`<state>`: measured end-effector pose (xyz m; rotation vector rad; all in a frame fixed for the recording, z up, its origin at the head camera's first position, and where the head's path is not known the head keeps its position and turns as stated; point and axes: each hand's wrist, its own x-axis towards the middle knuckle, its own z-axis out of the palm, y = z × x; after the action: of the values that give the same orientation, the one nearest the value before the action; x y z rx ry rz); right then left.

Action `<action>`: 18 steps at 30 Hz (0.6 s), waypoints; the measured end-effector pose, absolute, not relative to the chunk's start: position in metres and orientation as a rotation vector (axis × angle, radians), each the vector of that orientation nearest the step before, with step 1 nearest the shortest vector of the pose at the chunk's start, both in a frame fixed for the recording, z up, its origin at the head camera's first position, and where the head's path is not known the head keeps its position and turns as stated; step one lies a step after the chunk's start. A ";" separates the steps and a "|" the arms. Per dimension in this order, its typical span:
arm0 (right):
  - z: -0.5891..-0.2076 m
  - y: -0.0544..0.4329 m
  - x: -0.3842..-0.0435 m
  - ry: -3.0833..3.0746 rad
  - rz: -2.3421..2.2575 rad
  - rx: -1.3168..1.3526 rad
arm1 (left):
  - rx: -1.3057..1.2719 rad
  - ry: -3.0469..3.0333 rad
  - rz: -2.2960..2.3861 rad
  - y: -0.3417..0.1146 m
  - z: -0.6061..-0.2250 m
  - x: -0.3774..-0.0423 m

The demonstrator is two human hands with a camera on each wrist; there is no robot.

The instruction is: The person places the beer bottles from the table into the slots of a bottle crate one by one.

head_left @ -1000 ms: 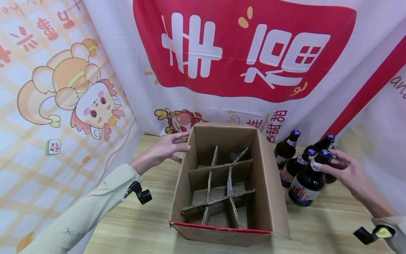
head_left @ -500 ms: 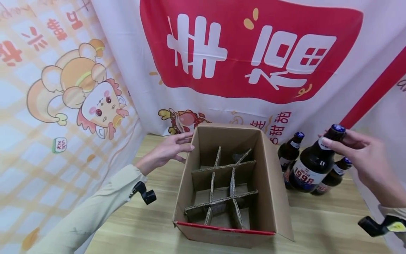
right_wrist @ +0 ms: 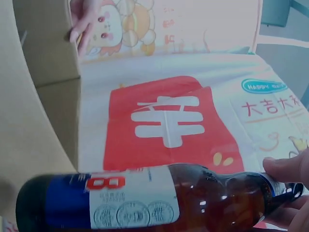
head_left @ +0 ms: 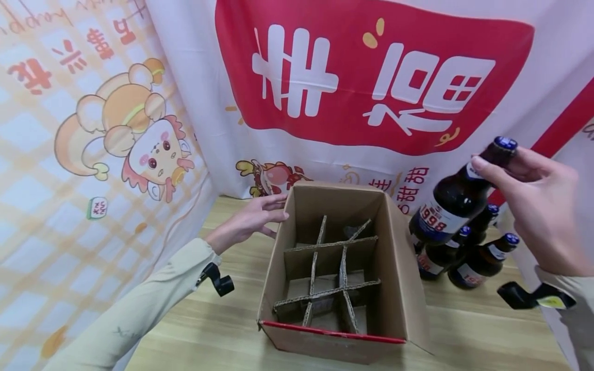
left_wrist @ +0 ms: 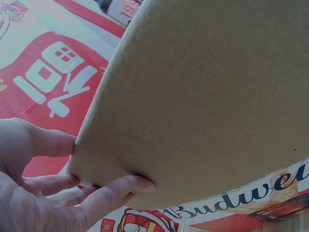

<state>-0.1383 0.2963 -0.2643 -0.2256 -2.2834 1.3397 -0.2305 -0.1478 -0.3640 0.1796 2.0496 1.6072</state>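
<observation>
My right hand (head_left: 543,206) pinches a dark brown beer bottle (head_left: 452,206) by its neck. The bottle is raised, tilted with its base toward the lower left, and has a "1998" label and blue cap. In the right wrist view the bottle (right_wrist: 140,198) lies across the bottom of the picture. With spread, mostly straight fingers, my left hand (head_left: 246,221) touches the back left side of a cardboard box (head_left: 413,278). The left wrist view shows the thumb and fingertips of that hand (left_wrist: 58,188) against the cardboard. Crossed cardboard dividers (head_left: 327,293) split the box's inside into compartments.
Several more beer bottles (head_left: 478,265) stand close together right of the box, partly behind the raised one. The box's right flap (head_left: 417,309) hangs outward. Printed cloth (head_left: 352,139) hangs behind and left of the wooden table (head_left: 213,319).
My right hand has gripped the bottle and lifted it up out of the group, and its base now swings toward the box. My left hand stays at the box's side.
</observation>
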 end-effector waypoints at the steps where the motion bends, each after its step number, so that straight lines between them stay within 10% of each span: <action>1: -0.262 0.294 -0.140 -2.261 1.355 -0.218 | 0.176 2.054 1.604 -0.148 -0.364 -0.231; 18: -0.241 0.229 -0.168 -2.044 1.697 0.119 | 0.194 2.044 1.610 -0.147 -0.367 -0.232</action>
<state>-0.1684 0.2290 -0.2414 0.1188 -2.0437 1.6969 -0.2321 -0.1473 -0.3668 0.1941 2.0444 1.6097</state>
